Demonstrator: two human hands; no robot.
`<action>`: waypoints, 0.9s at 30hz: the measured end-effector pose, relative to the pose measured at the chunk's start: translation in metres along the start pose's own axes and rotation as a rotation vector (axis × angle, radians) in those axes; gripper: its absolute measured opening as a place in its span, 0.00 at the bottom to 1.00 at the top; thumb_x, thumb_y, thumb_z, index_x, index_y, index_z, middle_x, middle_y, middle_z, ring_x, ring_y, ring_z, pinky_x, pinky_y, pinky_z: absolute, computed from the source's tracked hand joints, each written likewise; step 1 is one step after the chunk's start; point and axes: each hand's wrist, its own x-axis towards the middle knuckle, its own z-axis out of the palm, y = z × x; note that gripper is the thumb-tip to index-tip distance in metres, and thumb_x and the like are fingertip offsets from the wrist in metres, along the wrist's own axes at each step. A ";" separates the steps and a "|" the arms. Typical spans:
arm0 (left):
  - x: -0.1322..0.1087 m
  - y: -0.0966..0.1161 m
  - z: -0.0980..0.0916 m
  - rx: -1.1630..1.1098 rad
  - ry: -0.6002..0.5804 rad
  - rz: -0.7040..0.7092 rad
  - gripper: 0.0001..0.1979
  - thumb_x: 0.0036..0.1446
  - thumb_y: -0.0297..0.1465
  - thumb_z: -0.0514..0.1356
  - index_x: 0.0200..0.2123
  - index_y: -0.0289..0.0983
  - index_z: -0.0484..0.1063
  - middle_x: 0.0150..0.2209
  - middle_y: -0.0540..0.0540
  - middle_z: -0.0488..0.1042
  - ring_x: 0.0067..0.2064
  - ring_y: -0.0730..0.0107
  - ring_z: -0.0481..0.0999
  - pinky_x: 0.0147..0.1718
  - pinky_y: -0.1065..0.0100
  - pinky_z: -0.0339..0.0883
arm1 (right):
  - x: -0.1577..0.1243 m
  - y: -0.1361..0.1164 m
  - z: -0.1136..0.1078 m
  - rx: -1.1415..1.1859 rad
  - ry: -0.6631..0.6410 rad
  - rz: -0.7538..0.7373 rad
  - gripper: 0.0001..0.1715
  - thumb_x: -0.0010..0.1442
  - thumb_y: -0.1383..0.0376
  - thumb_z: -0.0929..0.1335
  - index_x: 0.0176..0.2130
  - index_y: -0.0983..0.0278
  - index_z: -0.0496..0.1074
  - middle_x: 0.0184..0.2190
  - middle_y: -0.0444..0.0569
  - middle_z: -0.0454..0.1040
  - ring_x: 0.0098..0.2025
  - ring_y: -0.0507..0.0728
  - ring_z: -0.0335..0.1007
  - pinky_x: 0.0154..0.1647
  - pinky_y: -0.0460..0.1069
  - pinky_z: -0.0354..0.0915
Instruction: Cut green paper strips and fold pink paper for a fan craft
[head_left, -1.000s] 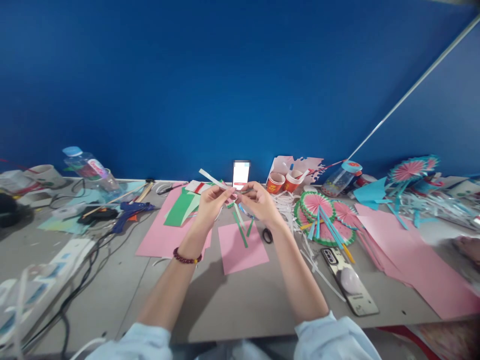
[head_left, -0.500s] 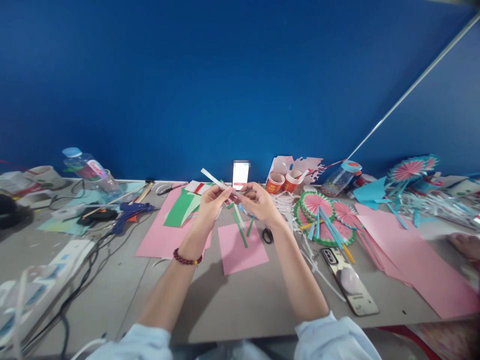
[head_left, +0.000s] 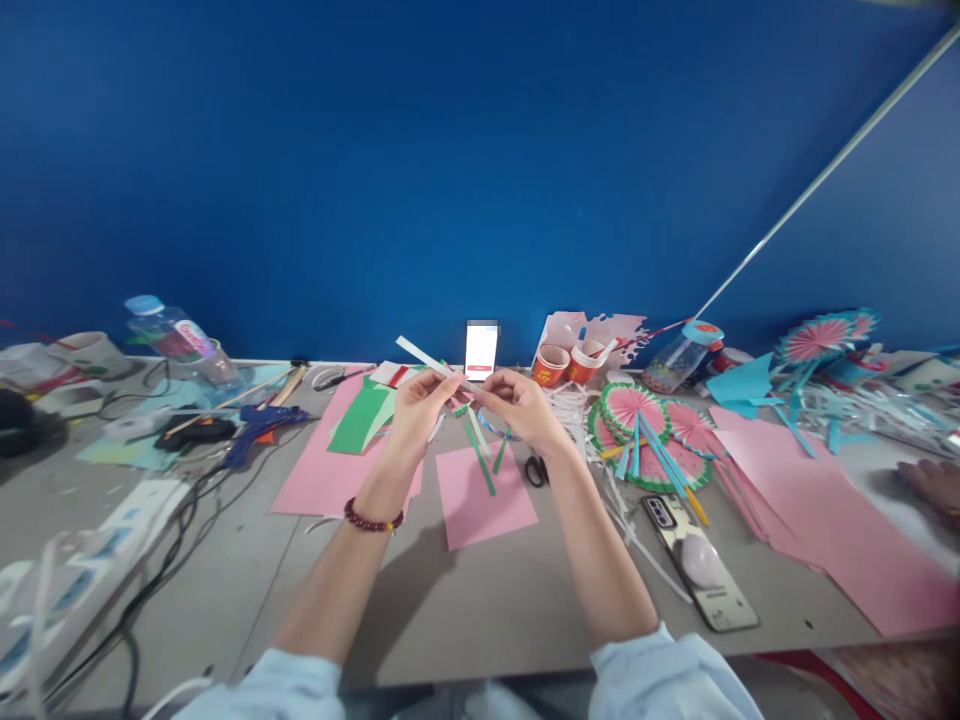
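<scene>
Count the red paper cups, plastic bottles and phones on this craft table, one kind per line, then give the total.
Red paper cups: 2
Plastic bottles: 2
Phones: 2
Total: 6

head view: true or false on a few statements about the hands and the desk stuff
1. The left hand and right hand both pinch a white paper strip. True.
2. The beaded bracelet is on the right wrist. False: it is on the left wrist.
3. A pink square sheet lies on the table under the hands. True.
4. The phone lying flat is left of both arms. False: it lies right of the right forearm.
</scene>
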 end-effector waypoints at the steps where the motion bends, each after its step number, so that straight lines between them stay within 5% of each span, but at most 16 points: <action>1: 0.000 0.000 0.000 0.007 0.012 0.003 0.12 0.46 0.38 0.67 0.21 0.35 0.74 0.20 0.48 0.74 0.23 0.75 0.70 0.25 0.72 0.62 | 0.000 0.000 0.000 -0.005 -0.005 -0.007 0.16 0.51 0.53 0.71 0.30 0.63 0.68 0.26 0.46 0.76 0.29 0.53 0.72 0.28 0.46 0.64; 19: 0.001 0.004 -0.004 -0.094 -0.008 -0.004 0.12 0.52 0.38 0.61 0.26 0.34 0.77 0.26 0.44 0.77 0.25 0.71 0.73 0.26 0.69 0.64 | -0.001 -0.001 0.002 -0.035 -0.051 -0.022 0.13 0.53 0.56 0.69 0.31 0.63 0.69 0.28 0.47 0.77 0.32 0.54 0.73 0.34 0.47 0.64; 27: 0.001 0.004 -0.003 -0.061 0.065 0.011 0.13 0.52 0.39 0.61 0.26 0.35 0.78 0.26 0.44 0.77 0.25 0.72 0.72 0.25 0.70 0.64 | -0.002 0.000 0.001 -0.086 -0.074 -0.027 0.13 0.52 0.57 0.71 0.35 0.62 0.71 0.28 0.44 0.74 0.23 0.48 0.64 0.23 0.44 0.57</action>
